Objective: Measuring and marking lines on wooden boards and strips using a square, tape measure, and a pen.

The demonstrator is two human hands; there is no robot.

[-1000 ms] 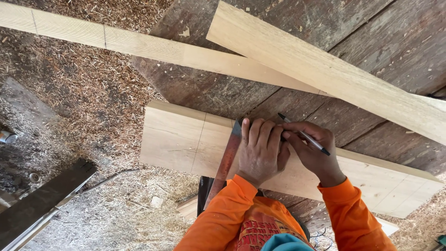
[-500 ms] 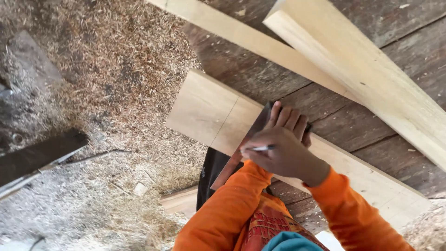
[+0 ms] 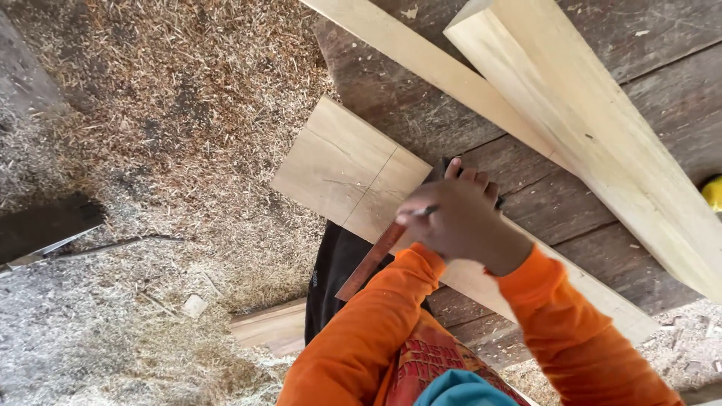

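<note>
Where sawdust ends, work surface: a dark, worn plank bench (image 3: 421, 98) fills the upper right, with a floor of pale shavings (image 3: 150, 113) spread to the left.
Long stock: two pale timbers lie aslant across the bench, a thick beam (image 3: 602, 128) and a thinner strip (image 3: 429, 64) just beside it, both well apart from the hands.
Board being marked: a flat pale board (image 3: 338, 165) lies on the bench with its near end jutting out over the floor; a thin pencilled line already crosses it beside the hands.
Square: a reddish-brown try square (image 3: 374, 259) lies across the board's near edge, its stock hanging off towards the person.
Left hand: the left hand (image 3: 470, 174) is mostly hidden behind the right one; only its fingertips show, spread flat on the board by the square, not clenched.
Right hand: the right hand (image 3: 459, 222) is closed round a pencil (image 3: 420, 213), its tip pointing left above the square.
Risk: the board's overhanging end looks unsupported, so it may tip or slide if the left hand's pressure lifts, and the square could creep, leaving the line out of true.
</note>
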